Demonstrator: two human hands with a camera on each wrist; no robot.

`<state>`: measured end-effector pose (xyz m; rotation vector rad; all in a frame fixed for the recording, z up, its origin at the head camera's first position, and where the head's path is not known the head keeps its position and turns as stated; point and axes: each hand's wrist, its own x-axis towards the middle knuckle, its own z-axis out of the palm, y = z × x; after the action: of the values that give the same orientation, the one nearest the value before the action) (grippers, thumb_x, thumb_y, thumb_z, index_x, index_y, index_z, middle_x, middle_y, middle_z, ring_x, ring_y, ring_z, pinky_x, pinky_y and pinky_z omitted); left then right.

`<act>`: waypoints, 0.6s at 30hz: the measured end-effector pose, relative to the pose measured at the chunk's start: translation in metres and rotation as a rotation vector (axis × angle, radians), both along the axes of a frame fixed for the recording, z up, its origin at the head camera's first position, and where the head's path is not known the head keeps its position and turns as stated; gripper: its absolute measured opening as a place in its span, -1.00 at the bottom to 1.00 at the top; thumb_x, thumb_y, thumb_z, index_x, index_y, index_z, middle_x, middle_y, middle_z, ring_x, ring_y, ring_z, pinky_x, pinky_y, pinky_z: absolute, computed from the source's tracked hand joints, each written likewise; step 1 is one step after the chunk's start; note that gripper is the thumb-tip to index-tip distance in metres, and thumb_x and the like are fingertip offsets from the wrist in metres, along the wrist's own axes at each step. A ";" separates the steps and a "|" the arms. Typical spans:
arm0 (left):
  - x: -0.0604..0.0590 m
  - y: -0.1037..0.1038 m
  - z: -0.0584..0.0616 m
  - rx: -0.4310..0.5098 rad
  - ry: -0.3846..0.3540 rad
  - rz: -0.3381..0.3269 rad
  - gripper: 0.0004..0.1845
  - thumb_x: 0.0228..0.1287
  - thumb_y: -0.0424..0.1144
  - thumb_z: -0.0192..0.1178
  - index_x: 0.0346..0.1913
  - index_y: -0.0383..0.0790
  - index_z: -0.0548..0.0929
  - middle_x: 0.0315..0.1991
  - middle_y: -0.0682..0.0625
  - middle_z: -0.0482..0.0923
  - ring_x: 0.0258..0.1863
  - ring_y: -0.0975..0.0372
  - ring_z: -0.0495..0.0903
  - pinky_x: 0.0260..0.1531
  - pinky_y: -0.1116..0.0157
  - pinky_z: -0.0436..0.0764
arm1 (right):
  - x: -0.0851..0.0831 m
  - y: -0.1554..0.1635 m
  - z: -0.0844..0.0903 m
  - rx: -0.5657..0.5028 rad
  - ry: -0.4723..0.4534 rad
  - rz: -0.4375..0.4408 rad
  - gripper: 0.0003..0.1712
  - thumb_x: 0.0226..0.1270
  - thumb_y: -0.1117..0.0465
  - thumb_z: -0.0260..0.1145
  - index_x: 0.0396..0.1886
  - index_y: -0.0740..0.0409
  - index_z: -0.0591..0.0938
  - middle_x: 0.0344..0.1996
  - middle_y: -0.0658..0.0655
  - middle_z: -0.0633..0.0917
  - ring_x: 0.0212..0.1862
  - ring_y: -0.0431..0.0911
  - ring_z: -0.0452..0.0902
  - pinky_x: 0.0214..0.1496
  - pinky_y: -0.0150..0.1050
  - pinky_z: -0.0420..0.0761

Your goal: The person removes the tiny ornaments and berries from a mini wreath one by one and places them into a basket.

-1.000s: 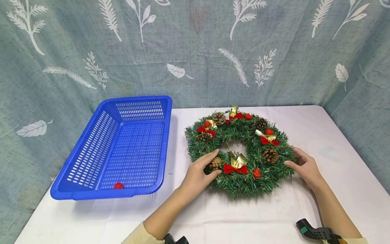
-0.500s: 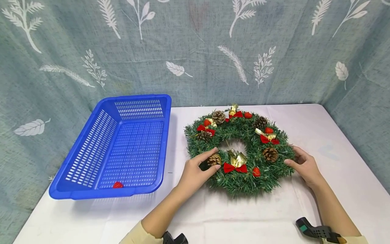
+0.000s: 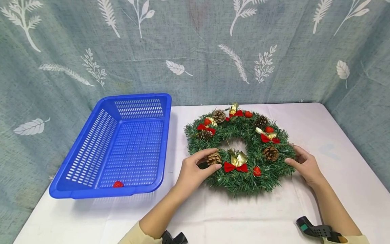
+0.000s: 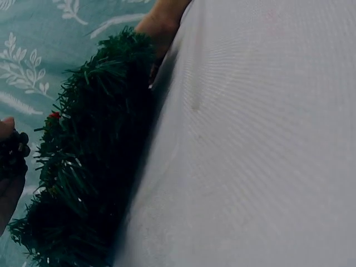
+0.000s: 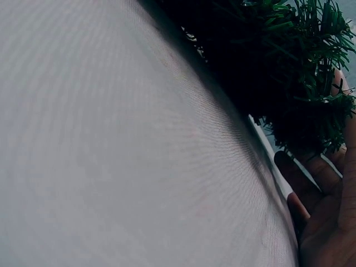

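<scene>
The pine cone (image 3: 214, 158) on the near-left part of the wreath (image 3: 240, 149) is what my left hand (image 3: 192, 171) now has hold of: thumb and forefinger curl round it, one on each side. A second ago those fingers lay flatter across the greenery, with the cone half under them; since then they have drawn in and closed on it, and the cone shows more fully between them. I judge that I am set to pull it free of the branches, though it is not yet off, for it sits among the needles just left of the red and gold bow (image 3: 236, 162).

My right hand (image 3: 305, 165) has hardly moved. It rests against the wreath's right edge with relaxed fingers, touching the needles and steadying the ring, gripping nothing.

The wreath itself lies flat on the white table (image 3: 335, 142), in the same place as before, carrying more cones, bows and red berries.

To its left, just beside it, stands the blue basket (image 3: 91, 152), with one small red berry (image 3: 118, 184) lying in its near corner. Behind everything hangs a grey-green curtain (image 3: 195, 51) printed with pale leaves.
</scene>
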<state>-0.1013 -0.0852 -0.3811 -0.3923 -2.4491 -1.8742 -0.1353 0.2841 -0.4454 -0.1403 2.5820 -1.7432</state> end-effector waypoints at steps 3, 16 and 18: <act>0.002 0.000 0.004 0.022 0.023 -0.009 -0.49 0.01 -0.20 0.44 0.10 -0.06 0.62 -0.02 0.03 0.62 -0.12 0.24 0.64 -0.14 0.35 0.65 | -0.001 0.000 0.001 -0.004 -0.006 0.001 -0.19 0.40 0.26 0.16 0.42 0.50 -0.05 0.37 0.58 -0.01 0.44 -0.12 0.01 -0.01 -0.77 0.27; 0.011 -0.005 0.026 -0.008 0.083 0.025 -0.48 -0.12 -0.23 0.50 0.03 -0.02 0.64 -0.07 0.14 0.56 -0.09 0.32 0.56 0.01 0.40 0.58 | 0.000 -0.001 0.000 -0.005 0.002 0.011 -0.20 0.41 0.24 0.16 0.41 0.52 -0.03 0.37 0.59 -0.03 0.48 0.02 -0.07 0.01 -0.77 0.25; 0.014 -0.006 0.032 -0.006 0.092 0.006 -0.47 -0.14 -0.24 0.51 0.02 -0.03 0.64 -0.08 0.13 0.56 -0.09 0.31 0.56 0.01 0.38 0.58 | 0.000 -0.001 0.000 -0.012 0.003 0.014 -0.20 0.41 0.25 0.16 0.41 0.52 -0.03 0.38 0.58 -0.05 0.47 0.13 -0.12 0.03 -0.77 0.24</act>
<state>-0.0873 -0.0914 -0.3490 -0.4605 -2.3953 -1.8043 -0.1351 0.2836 -0.4456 -0.1603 2.5667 -1.7556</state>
